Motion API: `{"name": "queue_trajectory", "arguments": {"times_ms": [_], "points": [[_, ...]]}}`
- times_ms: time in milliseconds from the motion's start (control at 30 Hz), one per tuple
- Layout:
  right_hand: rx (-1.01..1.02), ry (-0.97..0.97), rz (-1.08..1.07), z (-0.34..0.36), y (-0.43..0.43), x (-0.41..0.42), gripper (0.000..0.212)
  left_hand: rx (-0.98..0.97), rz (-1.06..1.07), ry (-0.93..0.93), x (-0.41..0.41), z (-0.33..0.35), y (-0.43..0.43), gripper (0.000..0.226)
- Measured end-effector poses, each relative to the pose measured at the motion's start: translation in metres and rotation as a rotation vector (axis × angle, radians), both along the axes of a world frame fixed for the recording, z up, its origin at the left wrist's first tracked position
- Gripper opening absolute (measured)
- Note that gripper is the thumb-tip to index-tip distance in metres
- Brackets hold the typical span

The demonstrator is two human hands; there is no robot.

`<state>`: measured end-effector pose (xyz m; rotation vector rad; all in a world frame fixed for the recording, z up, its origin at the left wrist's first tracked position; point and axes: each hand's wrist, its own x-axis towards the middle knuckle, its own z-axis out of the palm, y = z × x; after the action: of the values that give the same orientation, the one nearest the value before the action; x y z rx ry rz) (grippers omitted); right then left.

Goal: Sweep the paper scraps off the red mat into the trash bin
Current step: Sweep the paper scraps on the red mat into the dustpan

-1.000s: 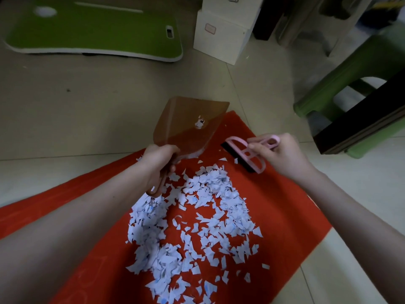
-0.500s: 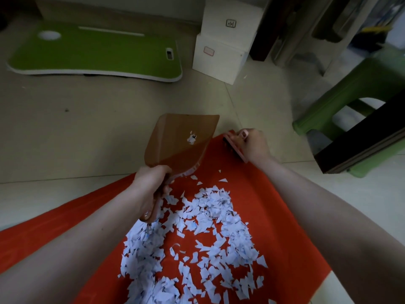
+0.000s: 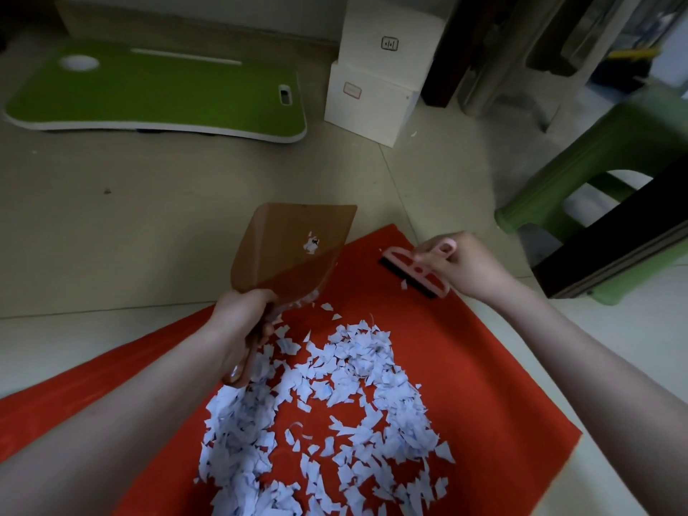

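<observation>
At the very bottom, two bare forearms coming in from the lower left and lower right corners, both cut off by the frame edge. Between them, heaped across the lower middle, torn pale-blue and white paper scraps (image 3: pixel 335 396), all lying on a flat red fabric mat (image 3: pixel 484 366). Near end of the heap and the mat's near side cut off at the bottom and left edges.

A little higher, left of centre, the left hand (image 3: pixel 242 322), fingers curled tight round the handle of a translucent brown plastic dustpan (image 3: pixel 290 251). Handle mostly hidden in the fist, only its rounded end poking out below. Pan tilted up off the mat, wide lip toward the upper middle of the frame. On its face a small white mark (image 3: pixel 309 244), too small to tell sticker from scrap.

Right of centre, well apart from the other, the right hand (image 3: pixel 465 266), pinching the looped handle of a small pink plastic brush (image 3: pixel 413 270) edged with a black bristle strip. Bristles down near the mat's far corner, one stray scrap just beside them; actual contact with the mat hard to judge.

Beyond, pale tiled floor (image 3: pixel 149 217). In the upper left, a flat green board (image 3: pixel 156 91) with a white rim. In the upper middle, two stacked white boxes (image 3: pixel 372 98), the top one cut off. At far right, a green plastic stool (image 3: pixel 595 162), partly hidden behind a dark flat panel (image 3: pixel 614 247). Upper right corner dim and blurred.
</observation>
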<state>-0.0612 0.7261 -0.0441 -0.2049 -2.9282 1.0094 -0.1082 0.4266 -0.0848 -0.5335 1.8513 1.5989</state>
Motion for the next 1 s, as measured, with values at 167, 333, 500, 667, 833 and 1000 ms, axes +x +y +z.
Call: {"name": "queue_trajectory", "arguments": {"times_ms": [167, 333, 500, 667, 833, 1000], "points": [[0.091, 0.151, -0.232, -0.029, 0.001, -0.037, 0.026, -0.006, -0.009, 0.004, 0.003, 0.003, 0.005, 0.016], [0.177, 0.065, -0.190, -0.048, -0.014, -0.061, 0.042, 0.017, 0.010, 0.007, 0.008, 0.003, 0.005, 0.015], [0.175, -0.034, 0.182, -0.041, -0.024, -0.033, 0.020, -0.002, 0.019, -0.020, 0.007, 0.003, 0.001, 0.016], [0.061, -0.170, 0.342, -0.008, -0.015, 0.017, 0.010, -0.019, 0.022, -0.026, 0.001, -0.003, -0.006, 0.019], [0.037, 0.105, 0.157, -0.011, -0.015, -0.012, 0.014, -0.035, 0.022, -0.046, 0.001, -0.004, -0.005, 0.023], [0.112, 0.130, -0.043, -0.042, -0.014, -0.060, 0.021, -0.026, 0.027, -0.020, 0.002, 0.002, 0.001, 0.017]]}}
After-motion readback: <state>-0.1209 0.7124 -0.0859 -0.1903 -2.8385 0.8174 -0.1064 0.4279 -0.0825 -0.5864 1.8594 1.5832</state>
